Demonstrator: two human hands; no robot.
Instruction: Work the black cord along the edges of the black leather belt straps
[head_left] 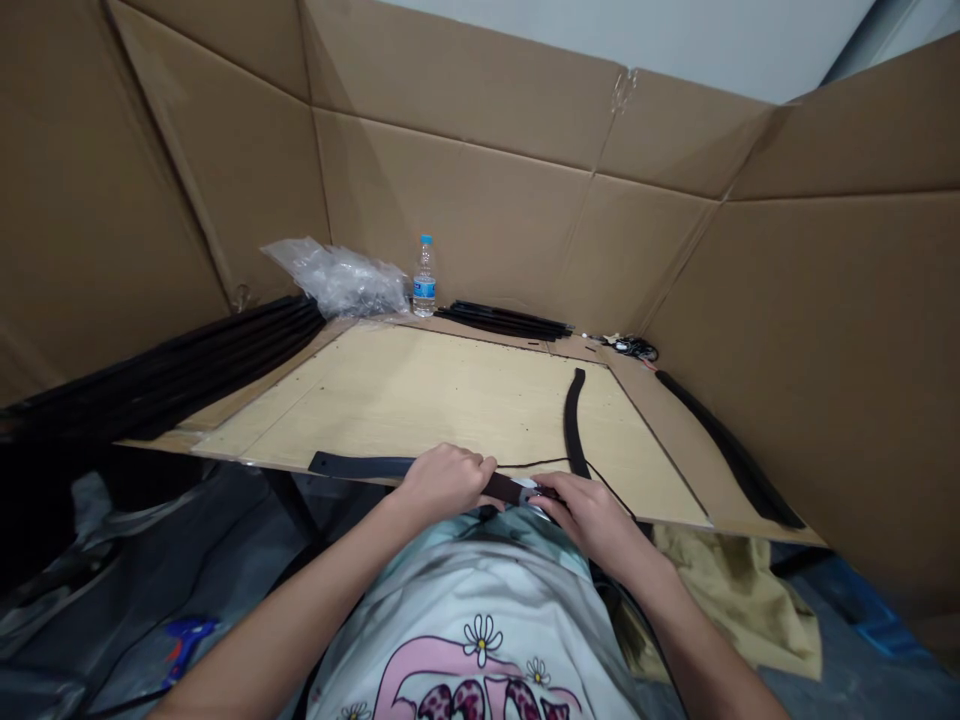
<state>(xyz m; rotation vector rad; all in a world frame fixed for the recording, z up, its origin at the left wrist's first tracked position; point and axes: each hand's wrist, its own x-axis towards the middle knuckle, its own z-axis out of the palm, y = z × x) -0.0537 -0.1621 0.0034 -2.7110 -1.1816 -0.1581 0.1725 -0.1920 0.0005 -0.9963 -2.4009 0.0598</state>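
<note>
At the near edge of the counter (pixel 450 400), a black strip (pixel 360 466) is held by both hands.

The left hand (pixel 446 480) is closed over the strip, seemingly to press it flat on the counter. The grip of the right hand (pixel 592 515) is closed on its end, where a small pale piece (pixel 529 486) is pinched. A curved strip (pixel 574 420) is seen on the counter's right part and a water bottle (pixel 424 275) at its far edge, probably kept out of the way.

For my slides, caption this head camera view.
Left hand and right hand hold a black strip at the near edge of a wooden board.
</note>
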